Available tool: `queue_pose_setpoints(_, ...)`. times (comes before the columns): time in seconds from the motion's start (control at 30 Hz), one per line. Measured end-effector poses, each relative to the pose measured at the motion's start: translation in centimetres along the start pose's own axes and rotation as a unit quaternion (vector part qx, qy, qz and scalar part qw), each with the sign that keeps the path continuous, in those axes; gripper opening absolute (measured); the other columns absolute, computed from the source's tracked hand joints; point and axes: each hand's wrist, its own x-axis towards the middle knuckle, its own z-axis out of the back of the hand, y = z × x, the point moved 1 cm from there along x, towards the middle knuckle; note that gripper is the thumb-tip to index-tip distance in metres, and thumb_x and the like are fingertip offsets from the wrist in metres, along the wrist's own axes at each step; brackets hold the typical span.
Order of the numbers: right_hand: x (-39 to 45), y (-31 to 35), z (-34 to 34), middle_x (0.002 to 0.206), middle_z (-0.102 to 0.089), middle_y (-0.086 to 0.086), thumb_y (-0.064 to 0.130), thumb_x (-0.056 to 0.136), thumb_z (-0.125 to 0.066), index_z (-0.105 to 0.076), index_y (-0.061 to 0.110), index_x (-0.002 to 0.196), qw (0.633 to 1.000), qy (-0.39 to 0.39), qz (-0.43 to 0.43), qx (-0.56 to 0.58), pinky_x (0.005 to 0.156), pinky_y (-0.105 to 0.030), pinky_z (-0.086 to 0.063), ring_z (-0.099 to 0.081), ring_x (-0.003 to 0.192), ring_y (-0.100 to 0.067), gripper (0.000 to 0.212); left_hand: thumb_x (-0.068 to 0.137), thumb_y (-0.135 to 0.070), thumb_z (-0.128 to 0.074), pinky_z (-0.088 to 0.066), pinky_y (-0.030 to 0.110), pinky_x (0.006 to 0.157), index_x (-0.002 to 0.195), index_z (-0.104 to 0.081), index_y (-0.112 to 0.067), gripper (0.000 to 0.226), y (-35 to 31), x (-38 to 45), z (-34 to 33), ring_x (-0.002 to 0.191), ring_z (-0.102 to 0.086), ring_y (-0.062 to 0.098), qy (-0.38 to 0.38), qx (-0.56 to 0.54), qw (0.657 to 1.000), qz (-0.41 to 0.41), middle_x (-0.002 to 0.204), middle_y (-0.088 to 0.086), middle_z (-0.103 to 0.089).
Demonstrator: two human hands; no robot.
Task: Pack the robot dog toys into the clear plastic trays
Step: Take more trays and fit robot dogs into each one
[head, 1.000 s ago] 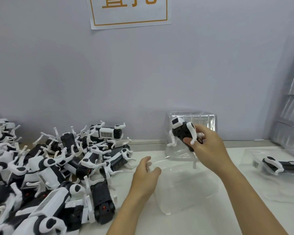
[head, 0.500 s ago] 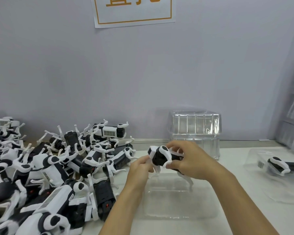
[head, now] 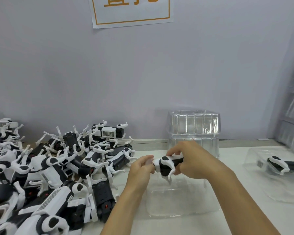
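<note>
Both hands are on one robot dog toy (head: 168, 164), held just above the empty clear tray (head: 182, 200): right hand (head: 192, 160) wrapped round the body, left hand (head: 141, 167) pinching its end, probably folding legs to fit. Toy pile (head: 49, 175) crowds the left; tray stack (head: 193, 129) behind, packed tray (head: 278, 167) far right.

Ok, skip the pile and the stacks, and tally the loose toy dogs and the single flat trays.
Toy dogs: 2, the held dog between left hand and right hand, and the packed dog.
Flat trays: 2, the empty tray and the right tray.
Total: 4
</note>
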Motion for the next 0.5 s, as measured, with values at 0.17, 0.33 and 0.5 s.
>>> queue_pose_setpoints(0.17, 0.1, -0.5, -1.2, 0.093, -0.056, 0.016, 0.018, 0.074, -0.084, -0.070, 0.036, 0.101, 0.999, 0.001, 0.006, 0.037, 0.071, -0.026, -0.052, -0.058, 0.081, -0.007, 0.035, 0.084, 0.005, -0.053, -0.044, 0.006, 0.064, 0.122, -0.063, -0.017, 0.045, -0.4, -0.5, -0.2, 0.099, -0.059, 0.003, 0.005, -0.003, 1.000, -0.005, 0.112, 0.000, -0.061)
queue_pose_setpoints(0.33, 0.1, -1.0, -1.8, 0.094, -0.060, 0.011, 0.021, 0.072, -0.086, -0.067, 0.036, 0.094, 0.996, 0.015, 0.008, 0.090, 0.065, -0.021, -0.048, -0.058, 0.076, -0.006, 0.033, 0.074, -0.022, -0.061, -0.046, 0.035, 0.100, 0.106, -0.068, -0.018, 0.033, -0.5, -0.5, -0.4, 0.114, -0.059, 0.018, 0.002, -0.040, 0.999, 0.009, 0.108, 0.001, -0.068)
queue_pose_setpoints(0.5, 0.2, -1.1, -1.9, 0.091, -0.061, 0.013, 0.020, 0.070, -0.087, -0.065, 0.042, 0.085, 0.995, 0.009, 0.010, 0.094, 0.067, -0.022, -0.052, -0.060, 0.077, -0.007, 0.035, 0.090, -0.023, -0.068, -0.049, 0.034, 0.090, 0.100, -0.068, -0.020, 0.011, 0.0, 0.1, -0.6, 0.105, -0.064, 0.023, -0.020, -0.037, 0.999, 0.014, 0.096, 0.001, -0.068)
